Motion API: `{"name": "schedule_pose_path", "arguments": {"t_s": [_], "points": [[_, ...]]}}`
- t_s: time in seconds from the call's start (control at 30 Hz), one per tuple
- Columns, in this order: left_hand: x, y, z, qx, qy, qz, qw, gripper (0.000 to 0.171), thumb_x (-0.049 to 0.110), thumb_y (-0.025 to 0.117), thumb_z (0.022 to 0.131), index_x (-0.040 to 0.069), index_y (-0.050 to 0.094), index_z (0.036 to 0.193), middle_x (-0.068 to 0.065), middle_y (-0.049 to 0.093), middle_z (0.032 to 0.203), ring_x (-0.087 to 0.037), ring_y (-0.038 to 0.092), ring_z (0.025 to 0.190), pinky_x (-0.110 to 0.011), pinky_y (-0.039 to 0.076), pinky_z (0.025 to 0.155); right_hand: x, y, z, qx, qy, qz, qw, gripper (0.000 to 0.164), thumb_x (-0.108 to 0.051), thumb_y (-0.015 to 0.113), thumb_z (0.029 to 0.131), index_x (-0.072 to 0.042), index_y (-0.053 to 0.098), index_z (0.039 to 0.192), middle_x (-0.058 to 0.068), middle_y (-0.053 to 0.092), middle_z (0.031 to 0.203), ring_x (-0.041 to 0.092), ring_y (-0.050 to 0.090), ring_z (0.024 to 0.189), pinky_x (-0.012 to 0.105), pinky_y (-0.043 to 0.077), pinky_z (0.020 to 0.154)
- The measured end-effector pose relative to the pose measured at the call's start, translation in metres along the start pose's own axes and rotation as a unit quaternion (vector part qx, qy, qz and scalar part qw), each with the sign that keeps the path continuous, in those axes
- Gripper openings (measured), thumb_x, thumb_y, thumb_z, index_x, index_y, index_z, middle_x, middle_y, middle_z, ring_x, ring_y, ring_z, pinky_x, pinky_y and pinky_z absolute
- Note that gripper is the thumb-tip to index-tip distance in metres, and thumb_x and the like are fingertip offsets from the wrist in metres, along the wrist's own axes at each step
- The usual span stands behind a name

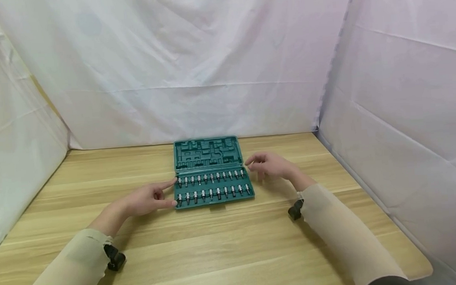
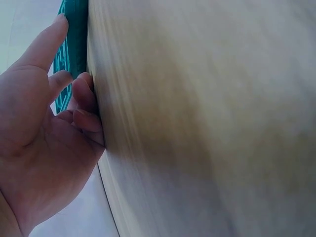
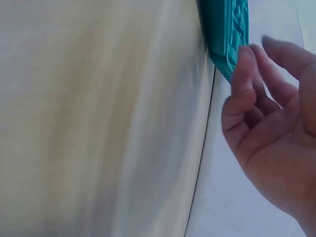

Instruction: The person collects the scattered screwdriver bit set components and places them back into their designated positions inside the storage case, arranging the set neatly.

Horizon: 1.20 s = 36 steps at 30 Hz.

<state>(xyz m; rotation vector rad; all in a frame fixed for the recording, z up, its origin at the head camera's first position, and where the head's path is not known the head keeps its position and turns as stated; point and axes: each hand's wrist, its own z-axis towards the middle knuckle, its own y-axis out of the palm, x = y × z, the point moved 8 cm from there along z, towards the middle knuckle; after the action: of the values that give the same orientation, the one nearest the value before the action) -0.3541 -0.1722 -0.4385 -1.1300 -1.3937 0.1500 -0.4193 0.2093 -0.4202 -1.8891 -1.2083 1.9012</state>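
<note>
A green plastic case [image 1: 211, 186] lies unfolded on the table, its moulded lid [image 1: 206, 149] tipped back at the far side. Two rows of silver-and-dark socket bits [image 1: 218, 192] fill the near half. My left hand [image 1: 146, 199] touches the left side of the case, index finger near the hinge and thumb at the front corner. In the left wrist view, the other fingers bend inward beside the case wall [image 2: 78, 37]. By the right edge, my right hand [image 1: 271, 165] hovers with loosely bent fingers and holds nothing. Its fingertips [image 3: 245, 54] are close to the case corner; contact cannot be made out.
The wood-grain table [image 1: 204, 254] stretches around the case on all sides. White cloth walls [image 1: 191, 65] stand behind it and at left and right. A small black wrist camera [image 1: 115, 258] sits under the left sleeve, another black camera [image 1: 295, 210] under the right.
</note>
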Motion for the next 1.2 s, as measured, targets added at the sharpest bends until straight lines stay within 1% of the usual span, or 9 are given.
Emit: {"name": "schedule_pose_path", "arguments": {"t_s": [0.13, 0.3, 0.4, 0.47, 0.63, 0.73, 0.87, 1.0, 1.2], "points": [[-0.001, -0.001, 0.0, 0.0, -0.001, 0.003, 1.0, 0.091, 0.046, 0.078, 0.103, 0.019, 0.029, 0.175, -0.003, 0.054, 0.085, -0.019, 0.046, 0.076, -0.03, 0.039, 0.066, 0.003, -0.017, 0.016, 0.054, 0.014, 0.037, 0.998, 0.048, -0.043, 0.057, 0.115, -0.011, 0.065, 0.149, 0.016, 0.071, 0.135, 0.03, 0.069, 0.11, 0.044, 0.057, 0.092], [0.0, -0.001, 0.0, 0.0, 0.001, 0.004, 1.0, 0.091, 0.046, 0.078, 0.103, 0.019, 0.03, 0.175, -0.004, 0.055, 0.085, -0.019, 0.046, 0.076, -0.03, 0.04, 0.067, 0.005, -0.024, 0.037, 0.079, 0.026, 0.095, 0.992, 0.058, -0.045, 0.05, 0.117, -0.004, 0.055, 0.158, 0.023, 0.062, 0.152, 0.039, 0.065, 0.131, 0.053, 0.055, 0.108], [-0.001, -0.001, 0.0, -0.001, 0.002, 0.003, 1.0, 0.091, 0.046, 0.078, 0.103, 0.019, 0.03, 0.175, -0.003, 0.054, 0.084, -0.019, 0.046, 0.076, -0.03, 0.04, 0.066, 0.003, -0.023, 0.049, 0.081, 0.032, 0.132, 0.987, 0.063, -0.047, 0.048, 0.118, -0.004, 0.049, 0.163, 0.025, 0.058, 0.158, 0.042, 0.061, 0.141, 0.057, 0.052, 0.116], [-0.001, -0.001, 0.001, 0.0, 0.002, 0.002, 1.0, 0.091, 0.045, 0.078, 0.103, 0.019, 0.03, 0.175, -0.003, 0.054, 0.084, -0.019, 0.046, 0.076, -0.03, 0.04, 0.066, 0.0, -0.02, 0.056, 0.075, 0.034, 0.16, 0.984, 0.067, -0.05, 0.045, 0.118, -0.005, 0.042, 0.168, 0.026, 0.053, 0.163, 0.043, 0.057, 0.147, 0.058, 0.048, 0.121], [-0.001, -0.001, 0.001, -0.001, 0.001, -0.003, 1.0, 0.09, 0.044, 0.078, 0.104, 0.019, 0.029, 0.175, -0.004, 0.054, 0.085, -0.02, 0.047, 0.077, -0.03, 0.04, 0.066, -0.009, -0.006, 0.072, 0.053, 0.044, 0.229, 0.971, 0.081, -0.06, 0.041, 0.116, -0.01, 0.022, 0.177, 0.026, 0.036, 0.174, 0.043, 0.043, 0.16, 0.055, 0.039, 0.129], [-0.001, 0.0, 0.001, -0.003, 0.001, -0.006, 1.0, 0.09, 0.043, 0.078, 0.104, 0.019, 0.029, 0.176, -0.004, 0.055, 0.085, -0.02, 0.047, 0.076, -0.03, 0.04, 0.066, -0.011, 0.0, 0.079, 0.049, 0.058, 0.25, 0.965, 0.087, -0.067, 0.04, 0.113, -0.014, 0.016, 0.178, 0.024, 0.03, 0.178, 0.04, 0.037, 0.164, 0.052, 0.035, 0.132], [0.001, 0.0, 0.001, -0.004, 0.0, -0.006, 1.0, 0.09, 0.043, 0.078, 0.104, 0.02, 0.029, 0.176, -0.004, 0.055, 0.085, -0.02, 0.047, 0.076, -0.03, 0.04, 0.066, -0.012, 0.004, 0.08, 0.053, 0.072, 0.256, 0.963, 0.092, -0.072, 0.039, 0.111, -0.016, 0.014, 0.178, 0.021, 0.028, 0.18, 0.037, 0.033, 0.166, 0.051, 0.032, 0.134], [0.002, 0.001, 0.0, -0.005, -0.002, -0.002, 1.0, 0.09, 0.043, 0.078, 0.104, 0.02, 0.029, 0.176, -0.005, 0.056, 0.086, -0.02, 0.047, 0.076, -0.03, 0.041, 0.067, -0.011, 0.005, 0.079, 0.062, 0.069, 0.264, 0.96, 0.091, -0.072, 0.04, 0.111, -0.016, 0.015, 0.178, 0.019, 0.03, 0.18, 0.037, 0.035, 0.165, 0.051, 0.033, 0.133], [0.001, 0.0, 0.001, -0.004, -0.007, 0.001, 1.0, 0.091, 0.046, 0.078, 0.102, 0.022, 0.03, 0.175, -0.005, 0.057, 0.089, -0.019, 0.047, 0.076, -0.031, 0.041, 0.067, -0.012, 0.002, 0.078, 0.075, 0.049, 0.282, 0.955, 0.086, -0.069, 0.042, 0.112, -0.018, 0.019, 0.178, 0.017, 0.032, 0.179, 0.036, 0.039, 0.163, 0.051, 0.036, 0.131]]}}
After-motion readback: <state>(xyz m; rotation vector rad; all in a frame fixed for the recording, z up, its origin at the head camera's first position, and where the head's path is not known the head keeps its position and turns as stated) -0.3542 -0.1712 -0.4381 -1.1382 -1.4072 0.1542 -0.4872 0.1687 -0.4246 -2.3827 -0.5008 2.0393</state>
